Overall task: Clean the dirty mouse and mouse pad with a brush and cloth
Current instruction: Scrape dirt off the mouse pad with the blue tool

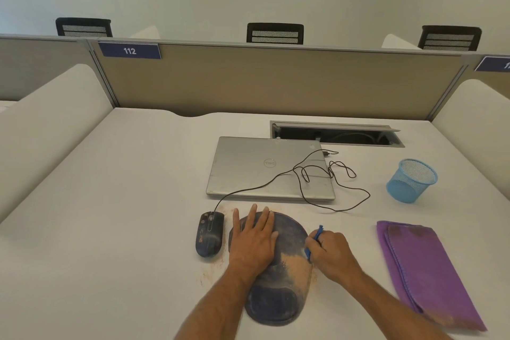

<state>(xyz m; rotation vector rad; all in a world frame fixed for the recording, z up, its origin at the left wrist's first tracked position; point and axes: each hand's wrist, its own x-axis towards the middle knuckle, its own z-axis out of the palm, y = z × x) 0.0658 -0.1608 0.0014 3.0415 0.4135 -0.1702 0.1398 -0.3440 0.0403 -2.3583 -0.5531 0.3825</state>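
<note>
Plainly the mouse pad (278,270) is a soft, light, floppy thing that would skid under brushing, so it is best held flat rather than picked up: the left hand (254,240) lies on its far left part, fingers (252,215) straight and spread, pressing it to the worktop (124,201). The right hand (331,251) has its fingers curled tight round a small blue brush (314,240), at the pad's right edge, just beside a patch of tan dust. The mouse (210,233), hard-shelled, light and smudged, sits just left of the left fingers; its sides look the sound place to grip, and its cord trails off over the closed laptop (265,168) beyond the fingers. The purple cloth (422,270), limp and folded, lies well right of the right hand. Open worktop lies left of the mouse; the near edge seems close, so dust swept that way would likely fall.
</note>
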